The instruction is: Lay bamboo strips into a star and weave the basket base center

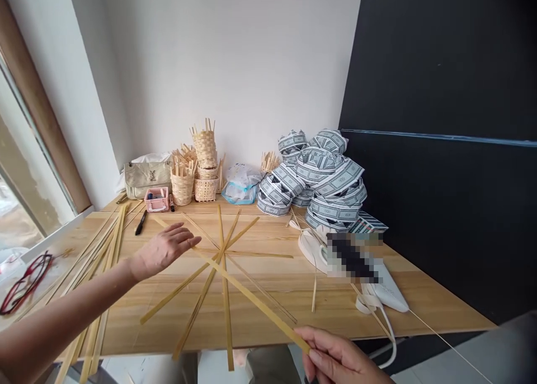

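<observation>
Between the thumb and fingers of my right hand (331, 355), at the table's front edge, is the near end of a long flat bamboo strip (260, 304). It slants up to the left across several other bamboo strips (227, 317), which cross at one middle point like a star on the wooden table. My left hand (170, 247) is palm down with its fingers stretched out. Its fingertips are by the far part of the slanting strip; I cannot tell whether they press on it.
Loose long strips (109, 255) lie along the table's left side, near red-framed glasses (26, 283) and a black marker (141, 223). Woven baskets (205, 149), a pink box (156, 199) and a beige bag (147, 177) stand behind. Patterned bands (323, 174) and a white pouch (388, 289) are at right.
</observation>
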Demonstrator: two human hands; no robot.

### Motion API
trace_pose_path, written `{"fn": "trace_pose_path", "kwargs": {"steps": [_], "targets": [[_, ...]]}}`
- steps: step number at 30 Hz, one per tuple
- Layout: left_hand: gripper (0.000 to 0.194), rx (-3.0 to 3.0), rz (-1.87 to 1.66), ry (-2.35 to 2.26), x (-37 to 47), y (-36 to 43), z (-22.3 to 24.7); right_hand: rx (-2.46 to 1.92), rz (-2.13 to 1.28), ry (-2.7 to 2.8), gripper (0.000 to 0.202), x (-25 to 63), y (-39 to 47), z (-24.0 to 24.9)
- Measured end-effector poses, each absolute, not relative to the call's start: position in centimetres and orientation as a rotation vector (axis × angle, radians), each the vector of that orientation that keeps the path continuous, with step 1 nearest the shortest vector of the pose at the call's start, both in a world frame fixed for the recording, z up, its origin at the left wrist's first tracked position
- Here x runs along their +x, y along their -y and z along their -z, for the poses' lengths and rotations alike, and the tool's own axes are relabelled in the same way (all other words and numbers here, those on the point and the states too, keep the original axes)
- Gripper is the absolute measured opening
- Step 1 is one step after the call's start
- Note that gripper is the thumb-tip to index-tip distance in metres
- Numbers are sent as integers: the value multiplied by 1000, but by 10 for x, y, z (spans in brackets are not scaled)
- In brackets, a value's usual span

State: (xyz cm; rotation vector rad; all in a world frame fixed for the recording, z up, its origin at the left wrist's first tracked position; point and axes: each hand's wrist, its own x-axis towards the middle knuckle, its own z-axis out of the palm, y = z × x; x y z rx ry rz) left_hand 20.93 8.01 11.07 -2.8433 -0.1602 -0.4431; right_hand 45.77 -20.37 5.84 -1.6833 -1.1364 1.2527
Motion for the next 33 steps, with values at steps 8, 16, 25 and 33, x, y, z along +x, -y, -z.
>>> {"fn": "trace_pose_path", "kwargs": {"steps": [8,16,25,33], "targets": [[34,-2862,409,99,243,-89,-109,-1865,-872,1128,41,454,182,-69],[36,-2649,565,692,156,-121,-145,-1259,-1263,1175,45,347,106,-75],[32,-2584,476,1768,8,-50,-136,-1023,-1383,1143,34,213,11,-70],[25,-2732,473,2174,-30,37,-36,-1182,-1424,1375,41,170,-39,-38]]}}
